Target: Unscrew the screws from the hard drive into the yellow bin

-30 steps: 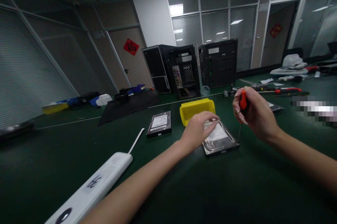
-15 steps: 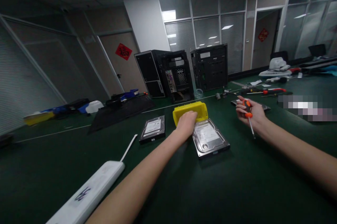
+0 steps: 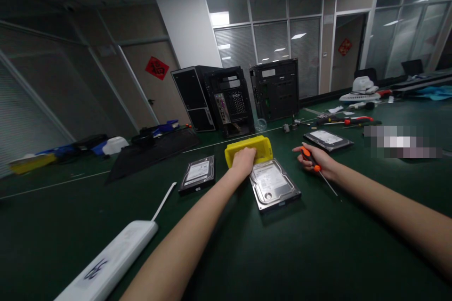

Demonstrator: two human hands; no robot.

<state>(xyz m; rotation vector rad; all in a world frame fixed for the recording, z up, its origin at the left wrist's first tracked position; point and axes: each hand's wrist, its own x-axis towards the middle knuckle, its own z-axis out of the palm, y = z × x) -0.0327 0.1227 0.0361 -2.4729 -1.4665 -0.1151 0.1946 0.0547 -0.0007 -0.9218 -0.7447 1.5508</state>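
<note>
My left hand [image 3: 244, 161] reaches into the front of a yellow plastic bin [image 3: 262, 148]. Its fingers are bent together and their tips are hidden, so what they pinch does not show. Just below the bin's front edge lies a silver hard drive [image 3: 273, 185], label side up. My right hand [image 3: 319, 162] is closed around the orange and black handle of a screwdriver [image 3: 310, 158], whose thin shaft slants down to the right above the table. Behind that hand rests another hard drive [image 3: 328, 140], and a third hard drive [image 3: 198, 174] lies left of the bin.
Black computer cases [image 3: 226, 101] stand at the back, with a clear cup [image 3: 260, 125] before them. A white power strip [image 3: 113, 261] lies at lower left, a black mat [image 3: 151, 152] beyond it. Pliers with red handles [image 3: 356, 120] and other tools lie at back right.
My right hand has moved left and slightly down, tilting the screwdriver further sideways and uncovering the hard drive behind. My left hand stays in the bin. The view has shifted slightly.
</note>
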